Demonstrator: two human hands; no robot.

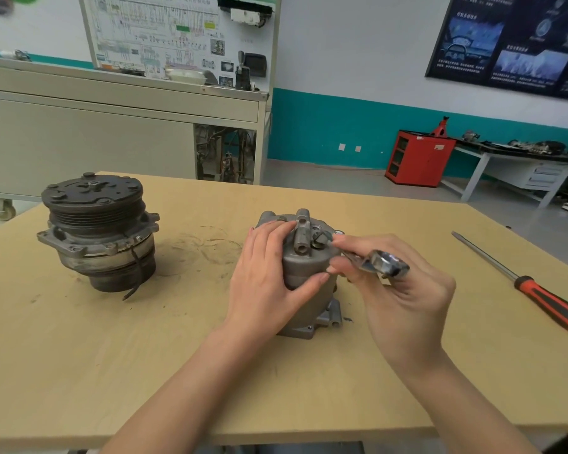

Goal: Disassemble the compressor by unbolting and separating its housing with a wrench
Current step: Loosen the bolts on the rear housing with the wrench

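A grey compressor housing (304, 267) stands upright in the middle of the wooden table (79, 355). My left hand (266, 276) wraps its left side, thumb across the front and fingers on the top. My right hand (397, 290) holds a shiny metal wrench (377, 262); the wrench's far end reaches a bolt (320, 239) on the housing's top right. The ring end of the wrench sticks out above my fingers.
A second compressor with a dark pulley (97, 231) stands at the table's left. A screwdriver with a red and black handle (525, 288) lies at the right, pointing away. Behind the table are a grey trainer cabinet (118, 126) and a red cabinet (418, 158).
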